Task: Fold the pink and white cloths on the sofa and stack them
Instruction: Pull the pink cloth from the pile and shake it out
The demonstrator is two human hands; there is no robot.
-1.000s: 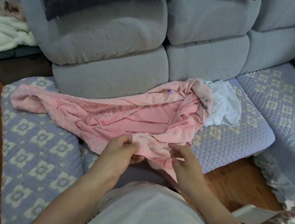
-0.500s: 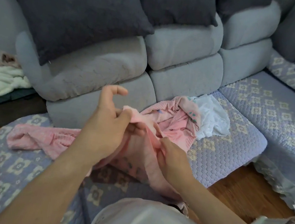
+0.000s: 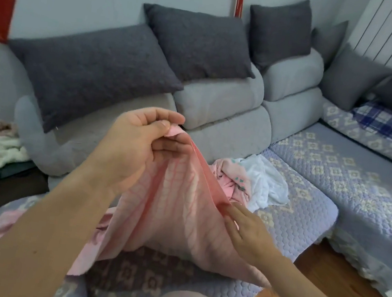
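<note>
1. Head view, hands: the left hand (image 3: 138, 146) is raised in the middle of the scene, its thumb and fingers (image 3: 169, 118) pinched together on a corner of the pink cloth (image 3: 177, 215). The right hand (image 3: 246, 231) sits lower and to the right, its fingers running along the cloth's right edge and touching it; whether they are clamped on the edge I cannot tell.

2. Head view, cloths: the pink cloth hangs from the raised corner in a tent shape, its lower part trailing onto the quilted seat cover (image 3: 300, 215) of the sofa (image 3: 220, 102) near the person. More bunched pink fabric (image 3: 228, 179) lies farther right on the seat, possibly part of the same piece. The white cloth (image 3: 265, 181) lies crumpled just beside that bunch, touching it.

3. Head view, surroundings: dark grey cushions (image 3: 94, 66) lean on the sofa back at the far side; a plaid blanket (image 3: 388, 122) lies at far right.

4. Step in hand, as I judge it: finding the pink cloth's corners to open it out. No fold is made yet; the white cloth is untouched.

5. Next move, probably: the right hand needs to slide to the neighbouring corner and pinch it, then both hands spread the edge taut before laying the cloth flat.
</note>
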